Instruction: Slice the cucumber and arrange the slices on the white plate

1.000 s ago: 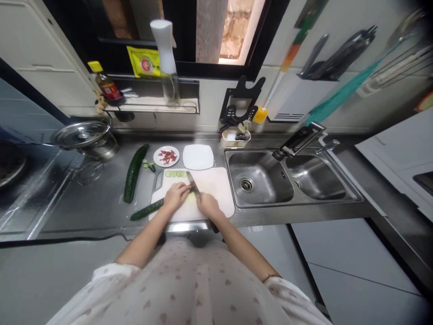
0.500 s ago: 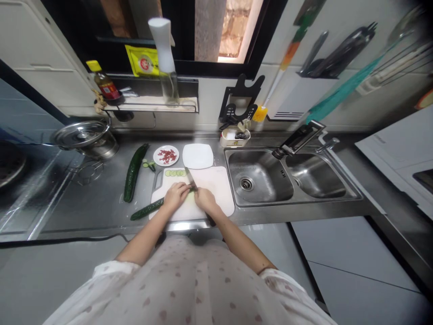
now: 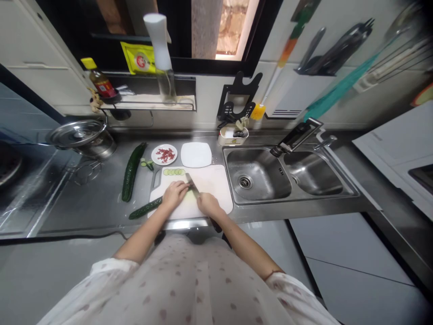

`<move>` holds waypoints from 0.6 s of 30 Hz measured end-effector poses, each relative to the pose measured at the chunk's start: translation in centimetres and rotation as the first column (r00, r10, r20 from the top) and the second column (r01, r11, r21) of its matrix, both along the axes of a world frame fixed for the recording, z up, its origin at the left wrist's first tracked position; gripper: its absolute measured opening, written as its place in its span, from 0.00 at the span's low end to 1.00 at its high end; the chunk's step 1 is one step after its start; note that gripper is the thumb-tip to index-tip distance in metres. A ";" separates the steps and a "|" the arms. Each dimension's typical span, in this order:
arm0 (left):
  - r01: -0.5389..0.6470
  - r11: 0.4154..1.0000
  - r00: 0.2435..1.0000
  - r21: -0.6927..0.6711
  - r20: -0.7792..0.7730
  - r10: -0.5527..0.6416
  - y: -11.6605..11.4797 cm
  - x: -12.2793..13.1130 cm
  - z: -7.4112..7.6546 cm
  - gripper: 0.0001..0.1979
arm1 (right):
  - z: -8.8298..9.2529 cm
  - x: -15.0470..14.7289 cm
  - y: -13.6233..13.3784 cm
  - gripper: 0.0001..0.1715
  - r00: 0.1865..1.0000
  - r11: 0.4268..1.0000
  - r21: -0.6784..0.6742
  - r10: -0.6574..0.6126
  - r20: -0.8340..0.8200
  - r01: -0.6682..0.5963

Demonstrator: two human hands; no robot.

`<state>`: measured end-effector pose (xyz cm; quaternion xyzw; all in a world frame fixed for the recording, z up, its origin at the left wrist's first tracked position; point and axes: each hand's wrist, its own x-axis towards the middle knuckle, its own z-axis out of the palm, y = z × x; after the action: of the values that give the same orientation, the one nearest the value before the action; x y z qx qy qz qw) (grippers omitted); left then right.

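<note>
Knife [image 3: 194, 187] sits in the right hand [image 3: 208, 204], whose fingers are closed round it; its blade slants ahead and leftward, and the dark handle end shows back by the wrist. The left hand [image 3: 174, 195] is half curled, fingers together, holding the cut cucumber [image 3: 146, 210] down; its thumb is hidden. That cucumber runs under the left palm, with its right end at the blade, just beyond the left fingertips, and its other end out past the board [image 3: 216, 183] to the left. Between the hands lies a pale green patch, too blurred to make out.

Ahead of the left hand, a row of slices [image 3: 174, 172] overlaps along the board's far edge, near the knife tip. Beyond them stand a round plate [image 3: 154, 159] of red bits [image 3: 165, 155] and, straight ahead of both hands, a square plate [image 3: 196, 154]. Left of the left hand lie some ends [image 3: 148, 164] and a whole cucumber [image 3: 133, 172]. Right of the right hand is the sink [image 3: 237, 197].
</note>
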<state>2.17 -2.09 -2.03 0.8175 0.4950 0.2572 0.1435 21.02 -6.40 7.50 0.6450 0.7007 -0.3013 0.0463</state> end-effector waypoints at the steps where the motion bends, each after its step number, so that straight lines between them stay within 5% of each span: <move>1: 0.001 1.000 1.000 0.004 0.000 -0.001 0.0 0.0 0.0 0.15 | 0.1 -0.2 0.2 0.18 1.000 1.000 -0.003 -0.001 0.001 0.001; 18: -0.016 1.000 1.000 0.001 -0.012 0.016 -0.2 0.1 0.1 0.15 | 0.8 0.6 -1.0 0.18 0.999 0.998 -0.065 0.007 0.048 -0.004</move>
<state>2.31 -2.25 -1.93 0.8151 0.5021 0.2538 0.1382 21.61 -7.37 8.31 0.6484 0.6909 -0.3082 0.0851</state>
